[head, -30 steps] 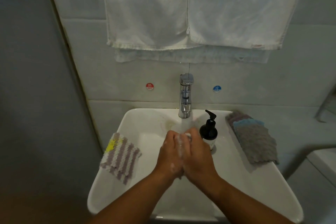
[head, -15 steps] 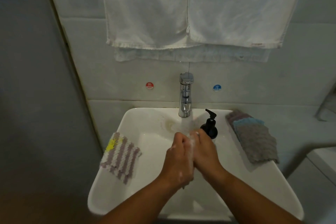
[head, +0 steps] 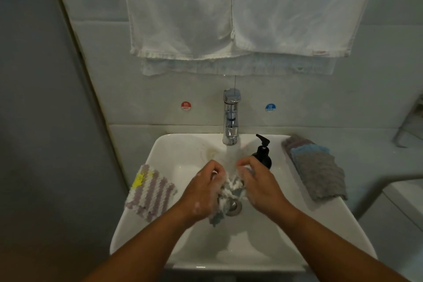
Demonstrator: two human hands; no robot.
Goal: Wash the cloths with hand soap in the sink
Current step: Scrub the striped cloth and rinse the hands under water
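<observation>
Centrally, the left hand (head: pixel 201 192) and right hand (head: pixel 261 186) both clenched the soaked, limp, slippery cloth (head: pixel 231 190) beneath the tap (head: pixel 231 119), at the sink's (head: pixel 160 231) twelve o'clock; bunched edges probably offered surest hold.

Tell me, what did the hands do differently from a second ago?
The left hand and right hand, pressed together before, have pulled apart, stretching the soapy cloth between them under the running tap. Both still grip it. The soap bottle and the cloths on the sink rim stayed put.
</observation>
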